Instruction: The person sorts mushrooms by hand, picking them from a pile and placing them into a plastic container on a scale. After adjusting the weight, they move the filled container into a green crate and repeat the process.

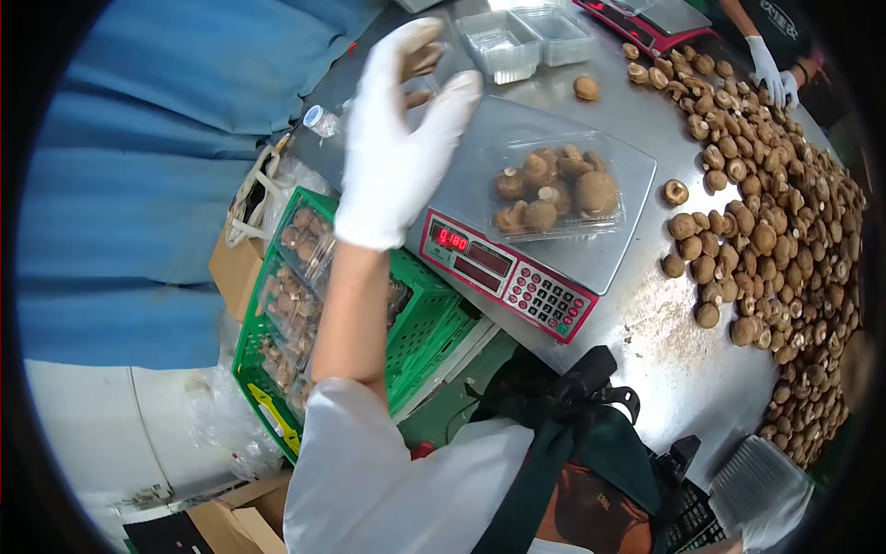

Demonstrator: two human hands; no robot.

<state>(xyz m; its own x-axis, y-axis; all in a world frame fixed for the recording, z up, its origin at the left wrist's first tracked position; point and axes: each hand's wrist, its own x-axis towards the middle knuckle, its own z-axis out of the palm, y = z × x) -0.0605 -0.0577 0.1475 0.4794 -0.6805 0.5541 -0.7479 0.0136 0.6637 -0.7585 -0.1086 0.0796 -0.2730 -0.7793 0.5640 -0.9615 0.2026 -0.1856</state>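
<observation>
Lowest in the frame sit the person's white sleeve and dark green apron [591, 434], with a stack of clear ribbed plastic trays [757, 480] at the lower right. Left of centre, a green plastic crate [425, 332] holds packed mushroom trays beside brown cardboard boxes.

The left hand in a white glove [397, 157] is raised in the upper middle of the frame, fingers loosely curled around one or two small brown mushrooms [423, 63]; the grip is light, and how firmly they are pinched cannot be told. The right hand is not in view.

Right of that hand, a clear plastic punnet of brown mushrooms [554, 189] rests on the grey platform scale with a red keypad panel [508, 272], its red display lit. The punnet sits close to the platform's right edge; a nudge from the forearm could shift it or upset the reading. With so loose a hold, the held mushrooms could drop into the crate or onto the floor.

The surface is a scuffed, dusty stainless-steel table [646, 342], with a large heap of loose brown mushrooms [775, 212] along the right. Farther off, at the top, stand empty clear plastic containers [517, 37], a second red scale, and another person's gloved hand [766, 65]. A blue tarpaulin [138, 166] covers the left
</observation>
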